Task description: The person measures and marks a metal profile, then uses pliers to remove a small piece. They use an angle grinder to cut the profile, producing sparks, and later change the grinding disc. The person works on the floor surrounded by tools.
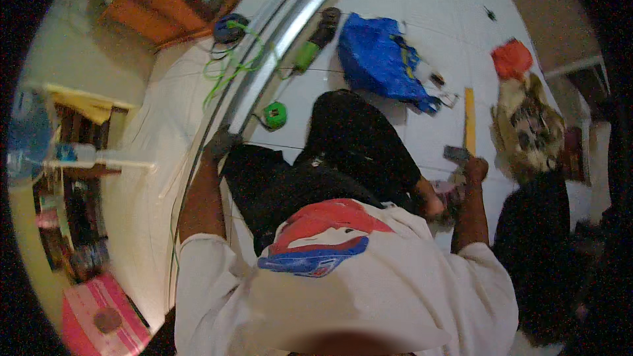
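Observation:
Long metal rails (285, 38) run up the left side of the floor to the top. My left hand (223, 144), dark and blurred, is closed on the edge of the rails beside my knee. To the right, my right hand (476, 169) is closed in a fist. Against it lies a grey block-shaped piece (456, 153), at the lower end of a flat yellow strip (469, 118); whether these form one tool I cannot tell. A green tape measure (274, 115) rests near my left hand, just right of the rails. My bare foot (432, 206) is beside my right forearm.
A green and black power tool (313, 46) lies beside the rails, near a blue bag (376, 59). Bright green cord (227, 69) tangles at the left. An orange-red bundle (512, 59) and a beige sack (527, 125) stand right. An orange wooden cabinet (155, 6) stands far left.

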`<state>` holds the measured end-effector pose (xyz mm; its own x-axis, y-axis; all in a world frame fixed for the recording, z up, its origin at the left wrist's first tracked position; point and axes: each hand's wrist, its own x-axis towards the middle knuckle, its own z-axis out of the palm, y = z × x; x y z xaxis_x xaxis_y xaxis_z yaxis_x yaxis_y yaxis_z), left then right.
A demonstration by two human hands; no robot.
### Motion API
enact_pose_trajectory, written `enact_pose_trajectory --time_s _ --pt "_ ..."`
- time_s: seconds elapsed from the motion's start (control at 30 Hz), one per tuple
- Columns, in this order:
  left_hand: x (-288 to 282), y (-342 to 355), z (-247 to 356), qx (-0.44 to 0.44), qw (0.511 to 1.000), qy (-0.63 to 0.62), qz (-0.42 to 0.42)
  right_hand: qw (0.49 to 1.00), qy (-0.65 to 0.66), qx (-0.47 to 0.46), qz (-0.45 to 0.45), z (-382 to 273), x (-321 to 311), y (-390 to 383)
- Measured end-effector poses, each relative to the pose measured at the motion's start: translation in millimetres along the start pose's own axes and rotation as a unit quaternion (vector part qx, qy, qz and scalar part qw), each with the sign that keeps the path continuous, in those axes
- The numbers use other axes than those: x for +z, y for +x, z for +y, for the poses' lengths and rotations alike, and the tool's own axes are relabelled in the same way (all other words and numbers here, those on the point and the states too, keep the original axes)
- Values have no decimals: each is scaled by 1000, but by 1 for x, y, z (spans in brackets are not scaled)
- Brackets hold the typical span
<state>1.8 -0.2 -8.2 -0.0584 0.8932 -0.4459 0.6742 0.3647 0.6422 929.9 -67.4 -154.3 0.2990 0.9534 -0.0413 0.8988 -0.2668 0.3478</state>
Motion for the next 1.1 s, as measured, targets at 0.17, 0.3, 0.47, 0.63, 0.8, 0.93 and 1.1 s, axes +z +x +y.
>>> enact_pose_trajectory --time_s 0.17,0.3,0.47,0.63,0.8,0.93,1.1 --pt "4 20 1 -22 998 57 8 992 -19 -85 -91 10 8 -1" --pt "2 17 9 -34 996 85 -7 950 204 221 -79 -5 16 3" --pt "1 6 15 -38 994 105 -6 935 257 241 -41 -2 17 -6" --pt "2 13 -8 -18 990 136 -19 973 170 41 150 17 7 -17" --pt "-6 21 -46 59 974 217 -40 931 292 213 -58 -14 -20 -21" --pt "-11 11 -61 39 965 255 -44 964 214 155 -42 -12 -42 -37" --pt "20 -6 -43 32 991 97 -81 916 217 337 -19 53 -42 -102"
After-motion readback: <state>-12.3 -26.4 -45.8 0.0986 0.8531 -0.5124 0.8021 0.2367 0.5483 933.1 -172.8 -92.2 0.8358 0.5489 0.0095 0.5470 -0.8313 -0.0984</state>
